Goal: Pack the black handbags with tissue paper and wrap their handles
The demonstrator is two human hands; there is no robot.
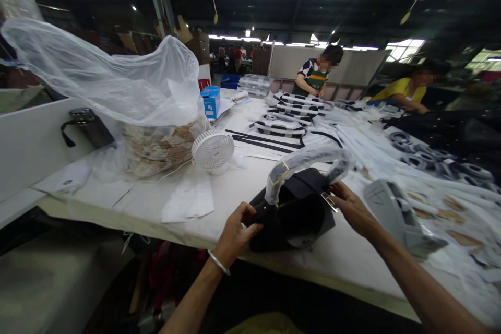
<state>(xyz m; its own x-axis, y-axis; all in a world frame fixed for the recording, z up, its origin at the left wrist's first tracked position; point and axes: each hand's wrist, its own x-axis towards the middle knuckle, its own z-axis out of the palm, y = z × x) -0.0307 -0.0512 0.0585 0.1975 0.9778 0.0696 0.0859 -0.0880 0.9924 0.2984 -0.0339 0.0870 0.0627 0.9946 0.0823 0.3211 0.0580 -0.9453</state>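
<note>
A black handbag (291, 219) rests on the white table close in front of me, its dark opening turned toward me. Clear plastic wraps its arched handle (309, 156), with a gold-coloured buckle at the left end. My left hand (238, 229) pinches the bag's left edge between thumb and fingers. On the other side, my right hand (350, 207) grips the right edge beside a gold-coloured metal clasp (329, 202). The fingertips of the right hand are partly hidden behind the bag.
Left of the bag stand a small white fan (213, 151) and a big clear plastic bag (156, 146) of scraps. A grey tape dispenser (395, 214) sits to the right. Wrapped straps (282, 125) lie farther back. Two co-workers (313, 75) are across the table.
</note>
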